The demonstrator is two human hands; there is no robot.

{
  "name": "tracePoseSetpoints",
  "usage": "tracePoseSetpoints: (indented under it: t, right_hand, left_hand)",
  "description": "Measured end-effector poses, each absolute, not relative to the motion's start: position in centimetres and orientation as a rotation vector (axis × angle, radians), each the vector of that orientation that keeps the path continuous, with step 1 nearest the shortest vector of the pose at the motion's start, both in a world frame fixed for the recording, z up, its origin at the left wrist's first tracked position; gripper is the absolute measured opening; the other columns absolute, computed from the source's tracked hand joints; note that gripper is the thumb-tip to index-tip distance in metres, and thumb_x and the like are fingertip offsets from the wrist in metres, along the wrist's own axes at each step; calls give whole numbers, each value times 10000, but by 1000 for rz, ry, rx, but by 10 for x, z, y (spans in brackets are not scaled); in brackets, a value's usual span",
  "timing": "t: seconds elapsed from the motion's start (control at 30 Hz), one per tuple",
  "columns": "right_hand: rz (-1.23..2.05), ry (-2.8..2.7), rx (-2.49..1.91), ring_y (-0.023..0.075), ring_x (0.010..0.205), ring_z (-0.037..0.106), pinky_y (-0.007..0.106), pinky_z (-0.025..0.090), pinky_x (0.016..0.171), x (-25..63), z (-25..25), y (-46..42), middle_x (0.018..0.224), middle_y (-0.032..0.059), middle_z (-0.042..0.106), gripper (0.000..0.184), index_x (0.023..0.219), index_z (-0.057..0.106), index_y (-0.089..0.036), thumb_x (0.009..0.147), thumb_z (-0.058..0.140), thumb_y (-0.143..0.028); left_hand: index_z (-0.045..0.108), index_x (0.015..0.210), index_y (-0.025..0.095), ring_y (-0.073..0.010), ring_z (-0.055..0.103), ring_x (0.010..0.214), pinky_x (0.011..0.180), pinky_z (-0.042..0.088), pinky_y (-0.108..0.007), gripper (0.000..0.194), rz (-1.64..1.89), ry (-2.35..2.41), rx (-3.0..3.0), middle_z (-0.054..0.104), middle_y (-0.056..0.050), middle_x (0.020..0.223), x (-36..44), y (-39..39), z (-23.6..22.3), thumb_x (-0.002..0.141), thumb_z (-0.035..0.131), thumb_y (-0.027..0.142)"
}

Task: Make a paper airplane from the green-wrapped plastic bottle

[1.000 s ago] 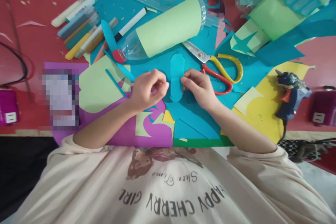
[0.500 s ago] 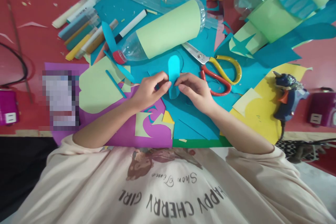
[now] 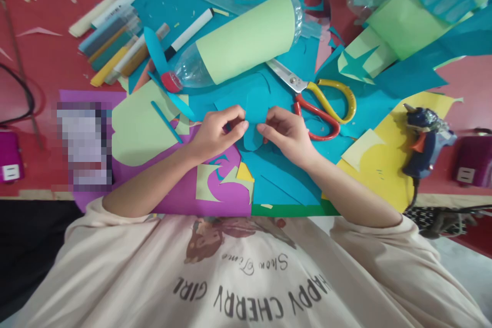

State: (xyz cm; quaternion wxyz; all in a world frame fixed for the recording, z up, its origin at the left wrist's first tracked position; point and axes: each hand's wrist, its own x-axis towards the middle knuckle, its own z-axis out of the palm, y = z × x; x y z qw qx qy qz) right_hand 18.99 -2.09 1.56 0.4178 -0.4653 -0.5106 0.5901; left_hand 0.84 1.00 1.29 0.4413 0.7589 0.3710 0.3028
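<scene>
A small rounded strip of blue paper (image 3: pixel 254 125) stands between my two hands, hard to tell from the blue sheet beneath. My left hand (image 3: pixel 220 130) pinches its left edge with thumb and forefinger. At the opposite edge, my right hand (image 3: pixel 287 133) has thumb and fingers closed on the paper. Just beyond lies a plastic bottle (image 3: pixel 248 38) wrapped in pale green paper, red cap to the left. Scissors (image 3: pixel 307 87) with one yellow and one red handle rest beside my right hand, blades pointing up and left.
Several markers (image 3: pixel 111 36) lie at the upper left, and a pixelated phone-like object (image 3: pixel 82 143) is below them. A dark blue glue gun (image 3: pixel 425 138) rests on yellow paper (image 3: pixel 384 174) at the right. Green-wrapped bottle work (image 3: pixel 407 25) occupies the upper right.
The blue strip has tilted between my fingers, turning from bright to dull blue, with its lower end a little lower. Both hands stay nearly in place.
</scene>
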Motion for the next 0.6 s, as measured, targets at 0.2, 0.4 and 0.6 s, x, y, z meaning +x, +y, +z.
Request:
tracePoseSetpoints:
  t: [0.2,0.4,0.6]
  right_hand:
    - [1504,-1291,-1142,71,506,473,210,377,459,190,16,-20,577,-55,472,327,655,500,-194,779,736,-384]
    - [1544,-1303,-1141,80,514,499,218,414,470,192,17,-20,577,-45,511,327,657,516,-191,806,712,-407]
    - [1556,-1258,-1178,80,491,488,222,400,452,191,20,-19,554,-43,519,378,645,520,-192,764,748,-468]
  left_hand:
    - [416,706,210,-71,424,532,479,347,-191,329,777,950,1772,447,56,583,10,10,11,906,549,434]
    - [411,664,200,-63,363,516,482,317,-201,273,832,950,1653,400,62,571,13,10,11,877,554,295]
    - [422,651,203,-72,412,513,501,361,-216,281,814,954,1615,435,56,570,14,10,12,873,558,309]
